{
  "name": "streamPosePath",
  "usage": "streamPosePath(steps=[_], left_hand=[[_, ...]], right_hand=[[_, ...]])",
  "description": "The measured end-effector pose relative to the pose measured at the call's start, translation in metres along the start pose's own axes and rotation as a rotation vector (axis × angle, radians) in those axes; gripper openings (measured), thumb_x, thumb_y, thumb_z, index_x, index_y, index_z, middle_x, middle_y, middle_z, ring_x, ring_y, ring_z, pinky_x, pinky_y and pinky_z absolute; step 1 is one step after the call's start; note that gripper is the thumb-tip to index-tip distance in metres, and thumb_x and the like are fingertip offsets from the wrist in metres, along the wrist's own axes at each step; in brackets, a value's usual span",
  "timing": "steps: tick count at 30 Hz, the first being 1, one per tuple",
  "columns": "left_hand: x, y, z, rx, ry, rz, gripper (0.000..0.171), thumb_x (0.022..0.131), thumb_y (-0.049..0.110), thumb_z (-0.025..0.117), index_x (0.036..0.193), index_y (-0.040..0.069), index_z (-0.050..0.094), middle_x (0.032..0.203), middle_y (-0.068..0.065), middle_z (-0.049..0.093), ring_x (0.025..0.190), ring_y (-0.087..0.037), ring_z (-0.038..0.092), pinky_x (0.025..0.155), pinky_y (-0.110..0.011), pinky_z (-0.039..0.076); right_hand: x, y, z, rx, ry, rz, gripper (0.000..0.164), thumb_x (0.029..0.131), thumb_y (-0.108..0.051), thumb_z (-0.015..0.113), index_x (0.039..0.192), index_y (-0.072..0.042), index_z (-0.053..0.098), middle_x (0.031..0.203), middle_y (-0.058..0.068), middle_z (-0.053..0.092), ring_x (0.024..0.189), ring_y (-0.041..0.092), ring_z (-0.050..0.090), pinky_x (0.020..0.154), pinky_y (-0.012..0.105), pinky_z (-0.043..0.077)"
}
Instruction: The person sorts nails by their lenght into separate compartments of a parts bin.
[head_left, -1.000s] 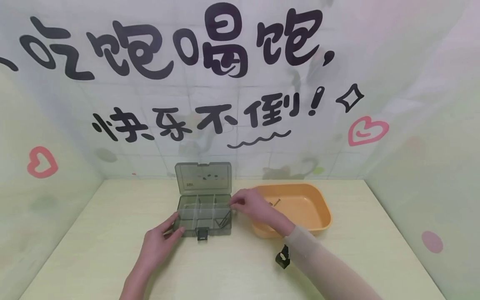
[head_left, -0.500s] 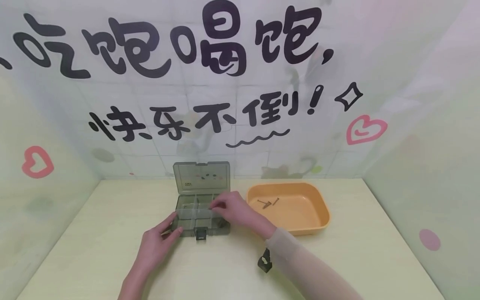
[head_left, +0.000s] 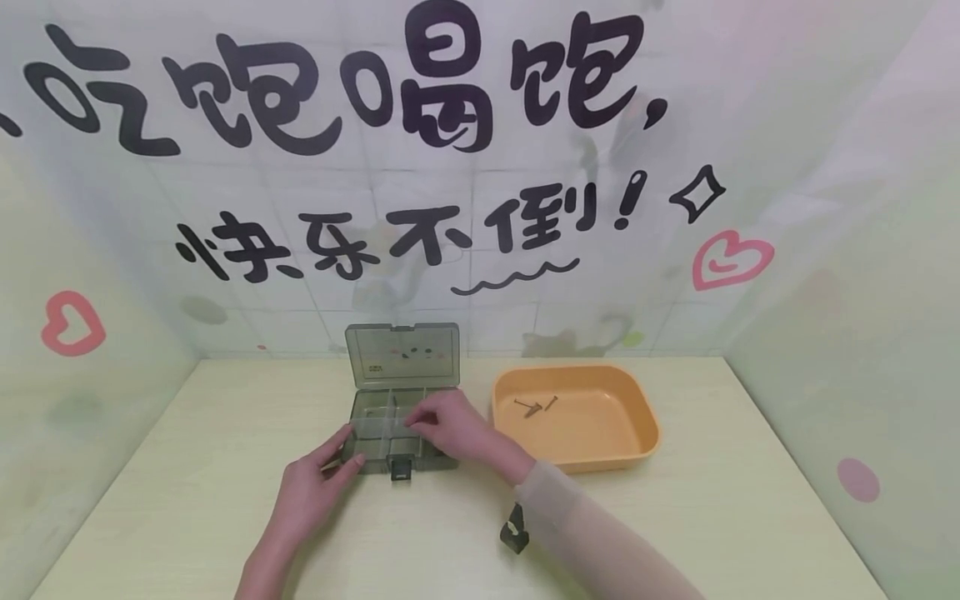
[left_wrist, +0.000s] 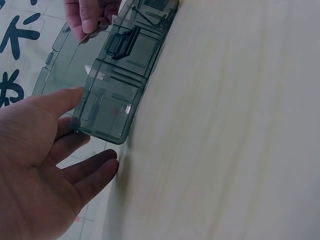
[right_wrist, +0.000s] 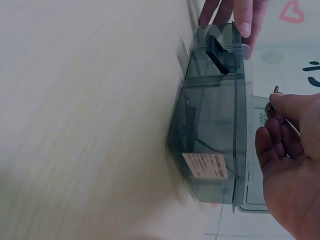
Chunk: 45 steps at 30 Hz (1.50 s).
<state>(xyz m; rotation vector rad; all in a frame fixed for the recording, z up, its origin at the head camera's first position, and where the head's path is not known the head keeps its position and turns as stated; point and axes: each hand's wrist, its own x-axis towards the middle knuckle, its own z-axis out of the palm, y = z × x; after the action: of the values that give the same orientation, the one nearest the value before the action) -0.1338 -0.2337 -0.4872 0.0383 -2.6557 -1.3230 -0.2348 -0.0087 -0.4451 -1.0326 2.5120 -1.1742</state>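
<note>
A grey see-through compartment box (head_left: 369, 454) stands on the table with its lid (head_left: 405, 357) raised at the back. My left hand (head_left: 313, 492) holds its left end, the thumb (left_wrist: 67, 100) at the front edge. Over the middle of the box is my right hand (head_left: 450, 425), pinching a small threaded screw (left_wrist: 86, 38) between thumb and fingertips. The screw is above the dividers, its point sticking out. Through the wall, thin dark pieces (right_wrist: 190, 125) show in the right front compartment, which my right hand partly covers in the head view.
To the right of the box stands an orange tray (head_left: 633, 417) with a few screws (head_left: 531, 408) at its left side. A black latch (head_left: 401, 468) juts from the box's front. A printed back wall (head_left: 510, 325) rises behind the table.
My right hand has moved left from beside the tray to over the middle of the box, carrying the screw. My left hand has kept its place on the box.
</note>
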Motion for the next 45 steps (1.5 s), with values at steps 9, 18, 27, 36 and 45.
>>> streamPosePath(steps=[9,18,27,36,45], left_hand=[[0.000,-0.002,0.002,-0.022,0.002,0.016,0.057,0.100,0.018,0.071,0.149,-0.001,0.050,0.141,-0.035,0.050,0.112,-0.048,0.065,0.089,-0.042,0.060],[0.000,0.000,0.000,-0.015,0.000,-0.006,0.057,0.101,0.022,0.070,0.150,0.001,0.050,0.140,-0.035,0.051,0.111,-0.048,0.066,0.090,-0.044,0.059],[0.000,-0.001,0.001,-0.013,0.006,0.004,0.056,0.100,0.021,0.070,0.149,0.000,0.050,0.142,-0.033,0.051,0.114,-0.047,0.064,0.091,-0.042,0.059],[0.001,-0.001,-0.001,0.002,0.002,-0.007,0.057,0.101,0.022,0.070,0.149,0.000,0.050,0.142,-0.034,0.050,0.114,-0.048,0.064,0.091,-0.042,0.059],[0.001,-0.002,0.001,0.004,-0.018,-0.031,0.057,0.101,0.020,0.070,0.150,0.001,0.049,0.141,-0.034,0.050,0.114,-0.048,0.064,0.090,-0.044,0.059]], right_hand=[[0.002,0.000,0.014,-0.075,-0.027,0.035,0.013,0.098,-0.008,0.070,0.106,-0.009,0.080,0.097,-0.004,0.074,0.085,0.001,0.061,0.074,0.012,0.053],[0.003,-0.001,0.013,-0.046,0.001,0.031,0.012,0.097,-0.009,0.072,0.106,-0.007,0.079,0.094,-0.003,0.072,0.081,0.000,0.060,0.073,0.011,0.053],[0.000,0.006,0.004,-0.012,0.025,-0.013,0.012,0.096,-0.006,0.073,0.106,-0.004,0.079,0.097,0.001,0.075,0.080,0.000,0.061,0.073,0.012,0.054],[-0.012,0.012,-0.020,0.063,0.048,0.052,0.014,0.095,-0.007,0.074,0.107,-0.002,0.078,0.100,0.002,0.075,0.083,0.007,0.064,0.074,0.018,0.057],[-0.037,0.042,-0.054,0.102,0.113,0.106,0.015,0.097,-0.009,0.072,0.109,-0.002,0.077,0.101,0.001,0.074,0.092,0.014,0.067,0.085,0.029,0.059]])
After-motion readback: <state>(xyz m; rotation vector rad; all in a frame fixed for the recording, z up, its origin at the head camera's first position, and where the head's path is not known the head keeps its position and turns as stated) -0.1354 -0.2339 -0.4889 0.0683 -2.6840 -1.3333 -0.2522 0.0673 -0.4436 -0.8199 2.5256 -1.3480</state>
